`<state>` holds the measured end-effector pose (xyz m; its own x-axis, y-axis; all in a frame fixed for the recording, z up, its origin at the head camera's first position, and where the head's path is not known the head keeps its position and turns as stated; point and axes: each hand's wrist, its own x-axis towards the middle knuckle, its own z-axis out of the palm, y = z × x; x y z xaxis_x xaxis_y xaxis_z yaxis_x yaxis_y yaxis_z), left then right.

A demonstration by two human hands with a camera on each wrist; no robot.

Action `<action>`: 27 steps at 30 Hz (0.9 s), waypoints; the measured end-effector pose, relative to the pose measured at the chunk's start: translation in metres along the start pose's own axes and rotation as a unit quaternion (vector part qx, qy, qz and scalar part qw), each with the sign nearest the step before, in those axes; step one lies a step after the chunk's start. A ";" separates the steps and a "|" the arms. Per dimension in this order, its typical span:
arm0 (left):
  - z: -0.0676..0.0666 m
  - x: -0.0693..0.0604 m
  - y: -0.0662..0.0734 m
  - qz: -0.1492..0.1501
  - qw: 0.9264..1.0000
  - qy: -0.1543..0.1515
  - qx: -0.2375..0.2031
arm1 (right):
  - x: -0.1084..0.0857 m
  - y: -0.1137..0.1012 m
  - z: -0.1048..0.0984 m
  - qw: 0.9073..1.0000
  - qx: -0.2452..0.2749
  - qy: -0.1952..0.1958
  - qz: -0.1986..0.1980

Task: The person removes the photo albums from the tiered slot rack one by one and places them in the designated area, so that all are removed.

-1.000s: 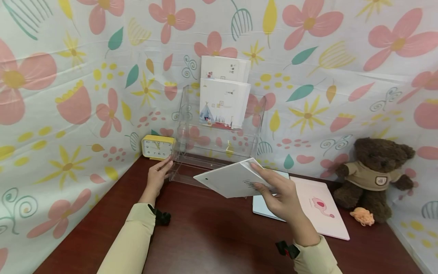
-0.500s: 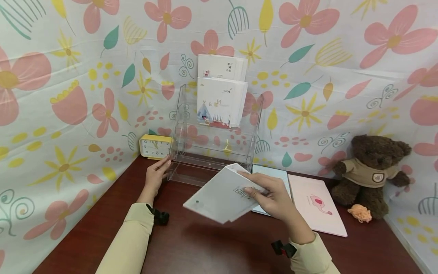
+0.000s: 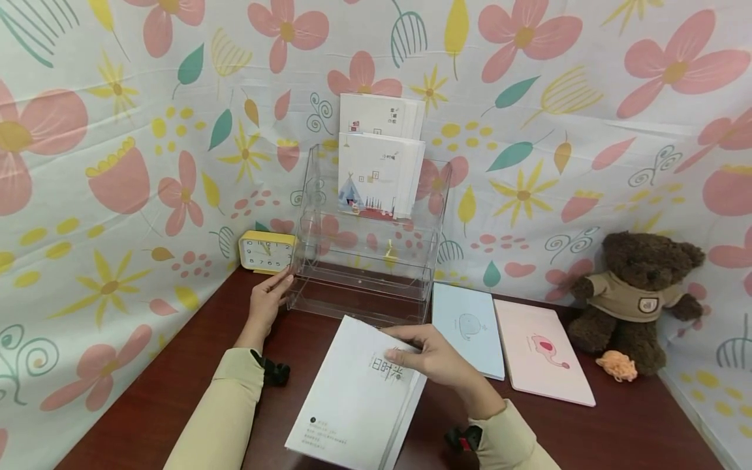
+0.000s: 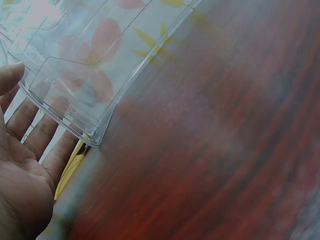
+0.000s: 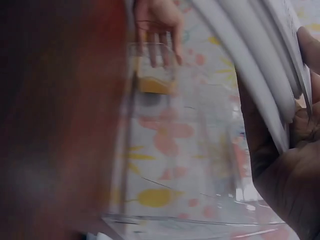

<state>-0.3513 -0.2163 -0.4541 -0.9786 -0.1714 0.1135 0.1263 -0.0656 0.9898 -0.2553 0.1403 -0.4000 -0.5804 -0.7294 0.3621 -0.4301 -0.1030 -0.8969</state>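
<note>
My right hand point(image 3: 431, 360) grips white notebooks point(image 3: 352, 398), thumb on the printed cover and fingers underneath. They are held over the table's front middle; in the right wrist view several white layers point(image 5: 260, 65) show between thumb and fingers. My left hand point(image 3: 267, 305) touches the left side of a clear tiered rack point(image 3: 364, 277) near its base. In the left wrist view its fingers point(image 4: 42, 132) lie fairly straight along the rack's side, thumb near the edge. White notebooks point(image 3: 378, 173) with a tent picture stand in the rack's upper tiers.
Left of the rack stands a yellow alarm clock point(image 3: 267, 252). A blue notebook point(image 3: 470, 326) and a pink notebook point(image 3: 546, 356) lie flat to the right. Beyond them sit a brown teddy bear point(image 3: 637, 287) and an orange puff point(image 3: 617, 366). Flowered cloth point(image 3: 529, 98) covers the walls behind.
My right hand has drawn the white notebooks down toward the table's front, away from the rack, and turned their printed cover upward. The left hand stays at the rack's side.
</note>
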 end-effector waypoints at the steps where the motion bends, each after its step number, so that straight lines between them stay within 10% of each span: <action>1: -0.001 0.002 -0.003 0.000 1.000 0.002 -0.001 | 0.001 0.005 0.001 1.000 0.004 -0.001 0.007; 13: -0.003 0.013 -0.020 0.011 1.000 0.019 0.013 | 0.001 0.055 0.006 0.991 -0.032 0.052 0.123; 27: -0.003 0.012 -0.019 0.009 1.000 0.009 0.004 | 0.001 0.063 0.010 0.987 -0.032 0.072 0.140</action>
<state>-0.3647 -0.2199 -0.4718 -0.9730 -0.1903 0.1303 0.1430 -0.0542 0.9882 -0.2761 0.1260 -0.4591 -0.7733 -0.6185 0.1398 -0.2800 0.1353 -0.9504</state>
